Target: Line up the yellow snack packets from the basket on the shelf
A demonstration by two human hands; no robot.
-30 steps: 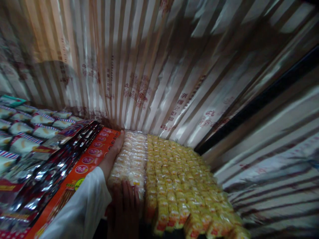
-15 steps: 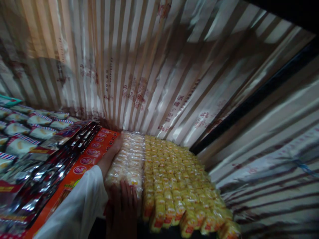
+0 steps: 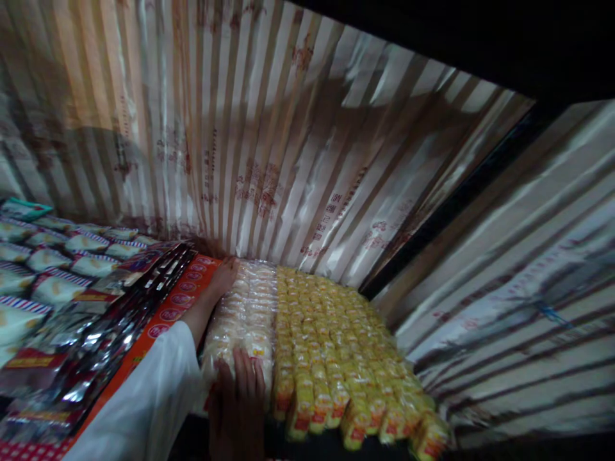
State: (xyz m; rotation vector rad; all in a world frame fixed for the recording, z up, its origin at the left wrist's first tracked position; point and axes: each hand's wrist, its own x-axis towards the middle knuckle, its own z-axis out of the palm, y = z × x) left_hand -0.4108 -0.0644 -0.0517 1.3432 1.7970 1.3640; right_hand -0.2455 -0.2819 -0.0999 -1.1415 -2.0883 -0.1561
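Observation:
A block of clear-wrapped pale packets (image 3: 245, 314) lies in rows on the display, with both of my hands on it. My left hand (image 3: 225, 276), below a white sleeve, rests along the block's far left edge; its fingers look stretched out, though dim. On the near end of the block, my right hand (image 3: 240, 381) lies with its fingers extended and slightly apart, pressing against the wrapping. Directly to the right are many rows of yellow-wrapped packets (image 3: 331, 333) touching the pale ones. An orange printed strip (image 3: 180, 301) runs along the left, partly behind my left forearm.
Dark shiny packets (image 3: 113, 333) overlap left of the orange strip. White bags with striped tops (image 3: 57, 288) fill the far left. Striped sheeting (image 3: 259, 141) forms the back wall, and a dark slanted bar (image 3: 442, 198) crosses on the right.
The view has tilted and shifted slightly, showing more of the dark area at top right. My left hand is still at the far edge, and my right hand remains on the near end.

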